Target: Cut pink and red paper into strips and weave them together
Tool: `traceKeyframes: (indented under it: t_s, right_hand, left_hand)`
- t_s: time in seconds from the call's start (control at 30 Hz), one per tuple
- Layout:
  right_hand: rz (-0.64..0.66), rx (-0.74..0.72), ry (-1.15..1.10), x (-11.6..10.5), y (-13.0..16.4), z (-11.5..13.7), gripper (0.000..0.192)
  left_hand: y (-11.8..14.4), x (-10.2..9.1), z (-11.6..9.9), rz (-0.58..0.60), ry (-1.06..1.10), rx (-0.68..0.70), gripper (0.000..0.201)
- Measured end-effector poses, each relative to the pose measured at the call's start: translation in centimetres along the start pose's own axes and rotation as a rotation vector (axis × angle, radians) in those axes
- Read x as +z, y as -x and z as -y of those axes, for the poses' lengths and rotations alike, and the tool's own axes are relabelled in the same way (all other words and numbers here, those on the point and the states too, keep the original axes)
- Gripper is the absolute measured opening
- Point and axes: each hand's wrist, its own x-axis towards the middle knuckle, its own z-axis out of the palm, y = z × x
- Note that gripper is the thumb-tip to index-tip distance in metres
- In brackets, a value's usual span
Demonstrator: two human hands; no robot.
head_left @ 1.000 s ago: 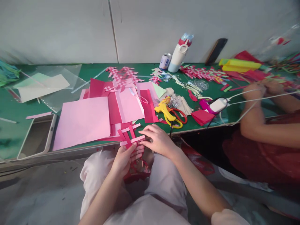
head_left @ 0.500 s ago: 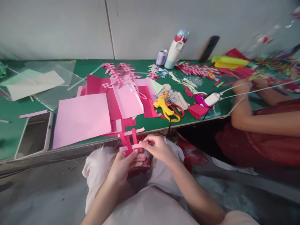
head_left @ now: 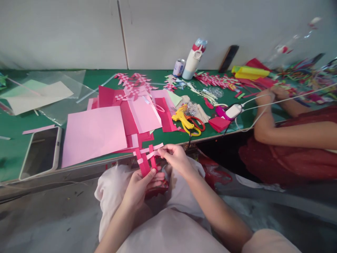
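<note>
Green tabletop [head_left: 15, 154] behind, left hand [head_left: 138, 186] grips dark pink paper strips [head_left: 146, 165] over the lap, right hand [head_left: 175, 158] fingers pinching a pale pink paper strip [head_left: 149, 150] across them, weave barely begun.

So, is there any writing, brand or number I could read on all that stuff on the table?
No text can be read in this view.
Small can by the wall: a printed label, too blurred to read.
White bottle with the red cap: no legible mark.
Tablet at the table edge: screen dark, nothing shown.
Paper strips in the hands: plain pink and red.
</note>
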Motion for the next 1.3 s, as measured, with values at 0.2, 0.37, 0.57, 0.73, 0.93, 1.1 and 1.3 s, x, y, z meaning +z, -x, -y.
traceKeyframes:
  t_s: [0.2, 0.37, 0.57, 0.73, 0.93, 1.1, 1.3]
  right_hand:
    - [0.005, 0.125, -0.162, 0.0, -0.3, -0.1, 0.039]
    - [0.153, 0.269, -0.273, 0.8, 0.4, -0.1, 0.048]
    - [0.125, 0.215, -0.392, 1.9, 0.7, 0.1, 0.035]
    - [0.111, 0.162, -0.384, 1.9, 0.9, 0.3, 0.033]
    - [0.124, 0.291, -0.345, 2.0, 1.4, 0.6, 0.032]
    - [0.106, 0.369, -0.457, 2.5, 1.6, 1.1, 0.035]
    - [0.08, 0.39, -0.447, 2.7, 1.5, 1.1, 0.037]
  left_hand:
    - [0.3, 0.2, -0.2, -0.003, -0.016, 0.037, 0.05]
    - [0.0, 0.0, 0.1, -0.011, -0.093, 0.084, 0.05]
    - [-0.5, -0.3, 1.0, -0.034, -0.153, 0.164, 0.052]
    - [-0.1, -0.5, 0.7, -0.059, -0.305, 0.195, 0.04]
    - [-0.5, -0.4, 0.4, -0.032, -0.071, 0.12, 0.045]
    - [-0.9, -0.1, 0.8, -0.039, 0.019, 0.099, 0.047]
    - [-0.8, -0.1, 1.0, -0.01, 0.082, 0.093, 0.044]
